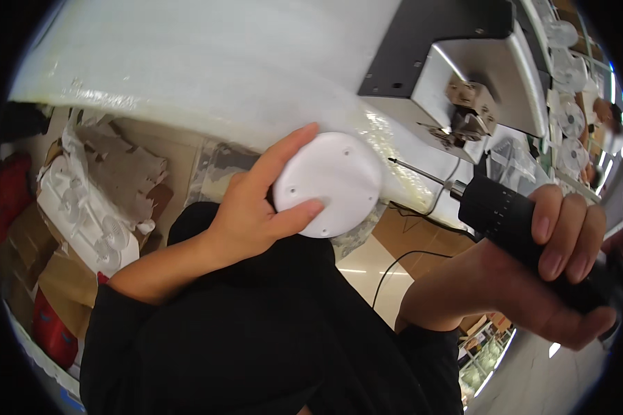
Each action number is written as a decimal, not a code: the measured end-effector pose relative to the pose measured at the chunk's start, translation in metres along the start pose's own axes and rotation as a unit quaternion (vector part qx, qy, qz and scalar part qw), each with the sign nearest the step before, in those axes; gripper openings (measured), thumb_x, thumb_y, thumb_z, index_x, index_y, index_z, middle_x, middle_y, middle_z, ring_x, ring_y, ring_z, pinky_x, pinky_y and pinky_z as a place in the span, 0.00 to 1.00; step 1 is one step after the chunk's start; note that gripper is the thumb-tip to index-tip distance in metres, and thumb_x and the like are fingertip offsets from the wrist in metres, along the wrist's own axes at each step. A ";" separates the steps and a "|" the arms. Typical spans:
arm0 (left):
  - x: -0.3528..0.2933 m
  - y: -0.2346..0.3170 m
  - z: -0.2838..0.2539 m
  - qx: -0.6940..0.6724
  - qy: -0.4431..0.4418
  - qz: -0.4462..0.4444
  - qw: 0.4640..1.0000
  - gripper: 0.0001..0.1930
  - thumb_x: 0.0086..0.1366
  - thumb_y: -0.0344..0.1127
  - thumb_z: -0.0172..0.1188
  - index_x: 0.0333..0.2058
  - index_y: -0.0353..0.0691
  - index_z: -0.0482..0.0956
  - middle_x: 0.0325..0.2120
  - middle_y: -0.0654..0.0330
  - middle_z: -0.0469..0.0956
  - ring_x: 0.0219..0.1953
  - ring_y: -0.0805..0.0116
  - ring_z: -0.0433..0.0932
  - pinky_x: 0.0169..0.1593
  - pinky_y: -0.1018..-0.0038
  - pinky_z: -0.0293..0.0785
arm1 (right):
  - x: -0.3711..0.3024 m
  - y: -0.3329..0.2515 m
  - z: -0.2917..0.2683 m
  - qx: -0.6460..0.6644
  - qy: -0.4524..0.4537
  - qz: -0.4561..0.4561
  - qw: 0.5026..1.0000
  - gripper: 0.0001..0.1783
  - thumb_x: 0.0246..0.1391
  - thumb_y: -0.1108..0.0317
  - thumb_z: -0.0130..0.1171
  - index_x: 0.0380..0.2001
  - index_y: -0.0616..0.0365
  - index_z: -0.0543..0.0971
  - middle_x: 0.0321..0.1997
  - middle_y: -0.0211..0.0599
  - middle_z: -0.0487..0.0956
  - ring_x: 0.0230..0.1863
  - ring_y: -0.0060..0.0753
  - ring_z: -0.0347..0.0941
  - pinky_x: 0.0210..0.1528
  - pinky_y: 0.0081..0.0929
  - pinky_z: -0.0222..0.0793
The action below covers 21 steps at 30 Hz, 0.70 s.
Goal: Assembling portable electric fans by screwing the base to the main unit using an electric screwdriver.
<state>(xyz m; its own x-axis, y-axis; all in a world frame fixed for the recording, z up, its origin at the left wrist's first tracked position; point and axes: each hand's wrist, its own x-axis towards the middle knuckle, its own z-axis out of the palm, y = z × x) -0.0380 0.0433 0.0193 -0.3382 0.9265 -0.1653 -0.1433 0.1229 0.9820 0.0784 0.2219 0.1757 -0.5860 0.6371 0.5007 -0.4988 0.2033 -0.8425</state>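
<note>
A round white plastic disc (346,187) with several small screw holes faces up over my lap. My left hand (263,200) grips it from the left, thumb on its face and a finger along its far edge. My right hand (561,256) is closed round a black electric screwdriver (498,214), held to the right of the disc. The screwdriver's thin metal bit (419,170) points left toward the disc, its tip apart from the surface. The grip's rear end is blurred at the right rim.
A white worktable (208,62) with a film-wrapped edge lies ahead. On its right stands a black and silver screw feeder-like machine (436,76). At left, an opened carton (124,166) holds white fan-like parts (90,221). A black cable (401,259) hangs below the table edge.
</note>
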 end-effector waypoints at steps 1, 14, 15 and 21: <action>0.000 0.000 0.000 -0.001 -0.001 0.003 1.000 0.38 0.55 0.30 0.63 0.64 0.42 0.58 0.57 0.50 0.70 0.53 0.55 0.74 0.54 0.69 0.70 | -0.003 0.002 0.005 0.004 -0.006 0.013 1.000 0.33 0.53 0.36 0.44 0.51 0.51 0.67 0.25 0.25 0.70 0.20 0.20 0.67 0.27 0.25 0.66; 0.001 -0.003 -0.003 -0.006 -0.022 0.005 1.000 0.38 0.56 0.32 0.63 0.64 0.45 0.58 0.56 0.48 0.70 0.49 0.55 0.76 0.50 0.70 0.72 | -0.013 0.036 0.020 0.002 -0.052 0.008 0.999 0.37 0.48 0.40 0.55 0.54 0.55 0.69 0.26 0.21 0.70 0.22 0.15 0.65 0.30 0.23 0.63; 0.002 -0.002 -0.003 -0.004 -0.022 0.004 1.000 0.38 0.56 0.33 0.63 0.64 0.45 0.58 0.55 0.48 0.72 0.47 0.56 0.77 0.49 0.70 0.73 | -0.013 0.037 0.022 0.005 -0.054 0.008 0.999 0.37 0.48 0.40 0.56 0.54 0.55 0.69 0.26 0.21 0.70 0.22 0.15 0.65 0.30 0.23 0.63; 0.000 -0.002 -0.003 0.003 -0.019 -0.014 1.000 0.37 0.56 0.34 0.63 0.64 0.47 0.59 0.47 0.48 0.77 0.39 0.58 0.80 0.42 0.71 0.74 | -0.013 0.038 0.034 -0.041 -0.088 0.046 0.994 0.34 0.49 0.38 0.55 0.50 0.51 0.69 0.25 0.21 0.69 0.21 0.16 0.65 0.29 0.22 0.63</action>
<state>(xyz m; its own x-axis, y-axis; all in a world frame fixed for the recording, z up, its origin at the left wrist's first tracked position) -0.0404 0.0415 0.0170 -0.2993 0.9352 -0.1893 -0.1471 0.1508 0.9776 0.0448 0.1960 0.1440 -0.7331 0.5171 0.4418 -0.3880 0.2156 -0.8961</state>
